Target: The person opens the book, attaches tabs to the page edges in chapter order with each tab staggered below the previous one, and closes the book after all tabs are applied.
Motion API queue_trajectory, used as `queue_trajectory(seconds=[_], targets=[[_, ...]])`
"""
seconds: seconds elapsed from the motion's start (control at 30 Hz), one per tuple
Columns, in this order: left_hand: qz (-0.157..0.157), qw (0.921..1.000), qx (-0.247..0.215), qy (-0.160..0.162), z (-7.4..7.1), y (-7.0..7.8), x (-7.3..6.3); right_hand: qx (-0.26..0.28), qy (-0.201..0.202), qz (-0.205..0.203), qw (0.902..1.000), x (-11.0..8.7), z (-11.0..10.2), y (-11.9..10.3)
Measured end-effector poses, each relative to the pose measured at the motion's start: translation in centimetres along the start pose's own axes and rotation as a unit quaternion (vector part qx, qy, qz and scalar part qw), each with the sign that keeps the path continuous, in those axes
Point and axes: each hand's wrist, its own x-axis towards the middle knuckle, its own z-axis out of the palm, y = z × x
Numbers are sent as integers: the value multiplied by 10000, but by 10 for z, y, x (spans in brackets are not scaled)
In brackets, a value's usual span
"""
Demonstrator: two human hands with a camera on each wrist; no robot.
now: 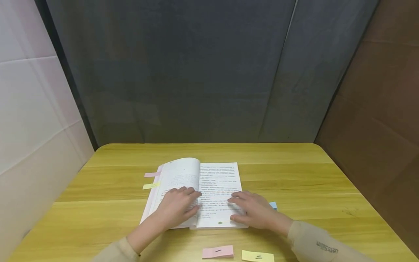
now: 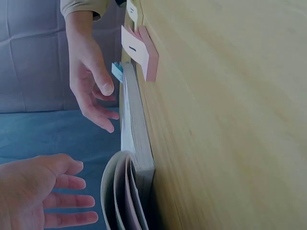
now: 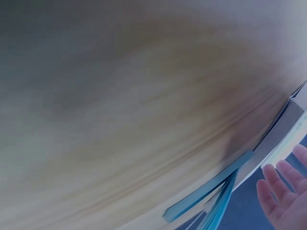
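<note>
An open book (image 1: 218, 178) lies on the table, its left pages arching up toward the spine. My left hand (image 1: 176, 206) is above the left page, fingers extended toward the spine; the left wrist view shows a gap between it and the curved pages (image 2: 125, 191). Over the right page hovers my right hand (image 1: 253, 209), fingers spread and slightly bent, holding nothing. A pink tab (image 1: 151, 174) and a yellow tab (image 1: 151, 186) stick out from the book's left edge. Beside the right edge is a blue sticky-note pad (image 3: 206, 191), partly hidden by the right hand in the head view.
In front of the book lie a pink sticky-note pad (image 1: 217, 251) with one dark stroke and a yellow sticky-note pad (image 1: 258, 256) with two. The wooden table (image 1: 294, 171) is bordered by a dark curtain (image 1: 183, 72) behind and panels at both sides.
</note>
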Motion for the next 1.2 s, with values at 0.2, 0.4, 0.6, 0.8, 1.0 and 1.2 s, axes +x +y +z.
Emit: queue_trajectory(seconds=[0.2, 0.4, 0.6, 0.8, 1.0, 1.2], targets=[[143, 9999, -7, -12, 3, 6, 8, 46, 89, 84, 9999, -9, -1, 6], [152, 9997, -87, -160, 5, 13, 15, 112, 165, 199, 9996, -17, -2, 12], [240, 9993, -135, -245, 7, 20, 24, 115, 268, 233, 9993, -24, -6, 17], [441, 9988, -121, -165, 8, 27, 32, 127, 332, 330, 9988, -29, -10, 22], [597, 9981, -89, -75, 10, 34, 41, -4, 477, 397, 9981, -35, -11, 29], [738, 9972, 25, -79, 13, 42, 51, 13, 340, 601, 9976, -41, -14, 34]])
